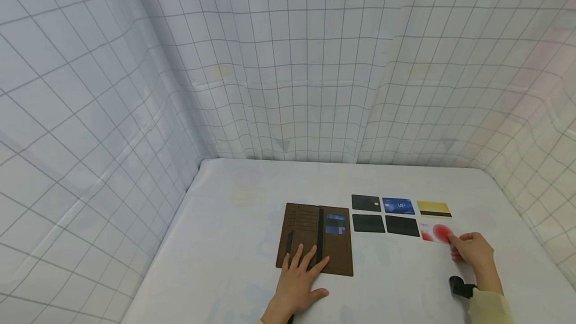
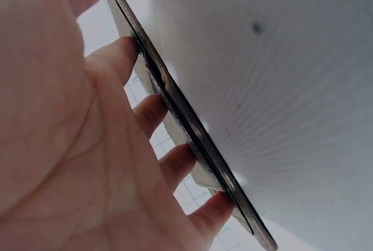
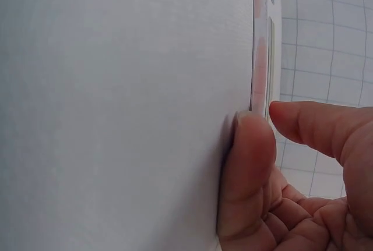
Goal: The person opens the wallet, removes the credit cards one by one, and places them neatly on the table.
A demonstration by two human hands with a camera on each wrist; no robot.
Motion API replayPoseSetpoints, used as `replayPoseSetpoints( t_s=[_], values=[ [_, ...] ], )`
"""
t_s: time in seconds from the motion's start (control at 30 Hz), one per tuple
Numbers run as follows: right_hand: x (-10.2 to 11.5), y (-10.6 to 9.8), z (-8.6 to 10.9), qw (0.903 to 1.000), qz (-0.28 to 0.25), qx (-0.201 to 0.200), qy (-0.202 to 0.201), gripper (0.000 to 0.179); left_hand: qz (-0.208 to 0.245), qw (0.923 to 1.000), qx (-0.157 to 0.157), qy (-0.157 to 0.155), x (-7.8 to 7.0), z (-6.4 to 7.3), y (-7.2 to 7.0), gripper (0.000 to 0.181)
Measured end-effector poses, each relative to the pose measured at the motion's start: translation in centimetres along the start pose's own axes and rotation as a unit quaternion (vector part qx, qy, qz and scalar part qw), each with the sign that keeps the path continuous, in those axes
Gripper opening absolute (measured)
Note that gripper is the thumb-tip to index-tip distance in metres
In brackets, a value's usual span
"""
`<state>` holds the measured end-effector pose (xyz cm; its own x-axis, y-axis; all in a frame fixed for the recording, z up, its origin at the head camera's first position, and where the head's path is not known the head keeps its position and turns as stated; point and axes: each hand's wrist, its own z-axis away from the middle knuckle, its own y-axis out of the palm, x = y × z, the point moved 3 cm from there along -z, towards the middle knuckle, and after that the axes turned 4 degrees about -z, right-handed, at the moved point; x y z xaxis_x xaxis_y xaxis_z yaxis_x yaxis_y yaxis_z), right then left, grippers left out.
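Observation:
A brown wallet (image 1: 335, 259) lies opened flat, with card slots on its left half and a blue card (image 1: 335, 224) in a window on its right half. My left hand (image 1: 297, 284) rests on its lower edge with fingers spread; in the left wrist view the fingertips (image 2: 150, 111) press on the wallet's edge (image 2: 192, 117). To the right, my right hand (image 1: 472, 251) has thumb and index finger at the right edge of a white card with red circles (image 1: 434, 232). In the right wrist view the two fingertips close on that card's edge (image 3: 260, 70), its other fingers curled below.
Beside the white card lie two black cards (image 1: 369, 223) (image 1: 402, 226). Behind them are a dark grey card (image 1: 366, 203), a blue VIP card (image 1: 398, 206) and a yellow card with a black stripe (image 1: 434, 208). Gridded white curtains (image 1: 279, 64) enclose the white table (image 1: 216, 244).

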<state>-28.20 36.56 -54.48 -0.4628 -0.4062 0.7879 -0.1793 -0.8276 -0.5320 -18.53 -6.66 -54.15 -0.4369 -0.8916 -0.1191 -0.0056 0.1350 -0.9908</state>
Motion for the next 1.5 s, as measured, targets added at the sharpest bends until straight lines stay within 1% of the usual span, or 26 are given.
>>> replayPoseSetpoints(
  t_s=[0.17, 0.37, 0.47, 0.53, 0.63, 0.7, 0.8, 0.9, 0.97, 1.03, 1.1, 1.23, 1.27, 1.4, 1.5],
  values=[
    [0.1, 0.0, 0.1, 0.9996, 0.026, -0.006, -0.006, 0.048, -0.001, 0.9999, 0.012, -0.007, -0.1, 0.0, -0.1, 0.068],
    [0.6, 0.2, 0.6, 0.9974, 0.064, -0.023, -0.025, 0.051, 0.004, 1.0000, 0.001, -0.002, 0.1, -0.1, 0.1, 0.069],
    [1.1, 0.6, 0.9, 0.9961, 0.084, -0.015, -0.021, 0.057, 0.001, 1.0000, -0.006, 0.005, 0.3, -0.1, 0.3, 0.069],
    [1.6, 1.0, 1.1, 0.9948, 0.100, -0.002, -0.017, 0.061, -0.003, 1.0000, -0.005, 0.005, 0.4, -0.2, 0.4, 0.069],
    [2.8, 1.8, 1.3, 0.9885, 0.149, 0.011, -0.023, 0.066, 0.000, 1.0000, 0.008, -0.001, 0.5, -0.2, 0.1, 0.068],
    [3.9, 2.6, 1.5, 0.9815, 0.186, 0.018, -0.042, 0.064, 0.001, 0.9998, 0.017, -0.005, 0.4, -0.1, -0.1, 0.068],
    [5.9, 4.2, 2.1, 0.9703, 0.224, 0.026, -0.086, 0.056, 0.004, 0.9997, 0.024, -0.008, 0.3, 0.0, -0.2, 0.068],
    [8.3, 6.5, 2.8, 0.9598, 0.229, 0.049, -0.155, 0.044, 0.003, 0.9997, 0.024, -0.007, 0.2, 0.0, -0.1, 0.068],
    [9.7, 8.4, 3.1, 0.9516, 0.225, 0.070, -0.198, 0.037, 0.004, 0.9997, 0.024, -0.006, 0.2, -0.1, -0.1, 0.068],
    [10.8, 10.5, 3.1, 0.9427, 0.207, 0.102, -0.241, 0.030, 0.005, 0.9997, 0.024, -0.006, 0.2, -0.1, -0.1, 0.068],
    [11.7, 12.5, 3.0, 0.9325, 0.198, 0.131, -0.272, 0.024, 0.006, 0.9997, 0.024, -0.008, 0.2, -0.1, -0.2, 0.068],
    [13.0, 15.9, 2.8, 0.9185, 0.187, 0.167, -0.306, 0.013, 0.007, 0.9997, 0.023, -0.007, 0.1, -0.1, -0.2, 0.068],
    [13.2, 16.5, 2.7, 0.9168, 0.183, 0.174, -0.309, 0.011, 0.007, 0.9997, 0.024, -0.007, 0.1, -0.1, -0.3, 0.068],
    [14.0, 18.4, 2.9, 0.9083, 0.169, 0.198, -0.327, 0.009, 0.008, 0.9995, 0.028, -0.008, 0.1, -0.1, -0.3, 0.068],
    [14.4, 19.3, 3.1, 0.9028, 0.171, 0.205, -0.337, 0.012, 0.008, 0.9995, 0.030, -0.010, 0.1, -0.1, -0.4, 0.068]
  ],
)
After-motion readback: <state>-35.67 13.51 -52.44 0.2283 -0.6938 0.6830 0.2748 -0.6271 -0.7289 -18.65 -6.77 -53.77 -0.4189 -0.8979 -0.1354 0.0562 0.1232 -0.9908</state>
